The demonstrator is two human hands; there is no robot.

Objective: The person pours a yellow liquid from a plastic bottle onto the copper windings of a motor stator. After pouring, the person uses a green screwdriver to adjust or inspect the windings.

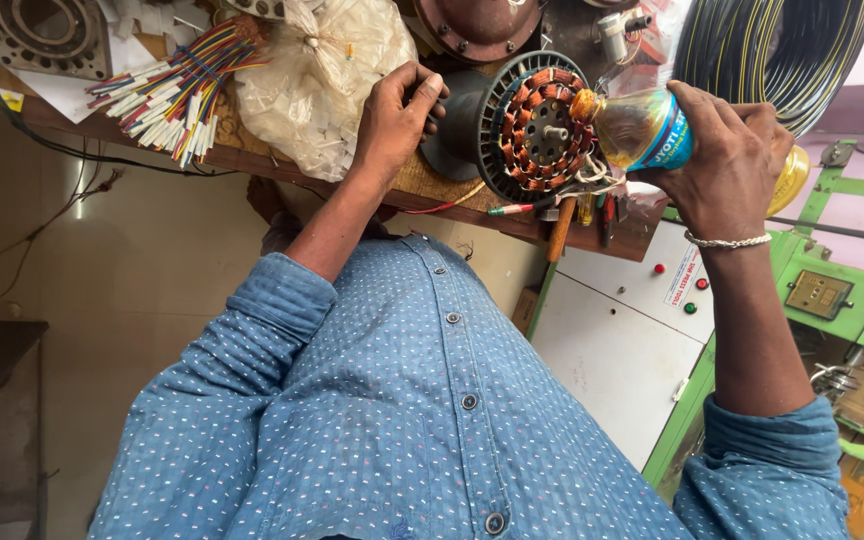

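A round motor stator [537,128] with copper windings and a dark ribbed rim stands on edge on the wooden bench [422,185]. My left hand [397,120] grips its dark housing from the left side. My right hand [727,165] holds a clear plastic bottle of yellow oil [642,128] with a blue label, tilted so its orange neck touches the windings at the stator's right edge. A metal bracelet sits on my right wrist.
A bundle of coloured wire pieces [177,90] and a clear plastic bag [327,75] lie on the bench to the left. A coil of black cable [782,50] hangs at top right. A white and green machine cabinet [642,330] stands below the bench.
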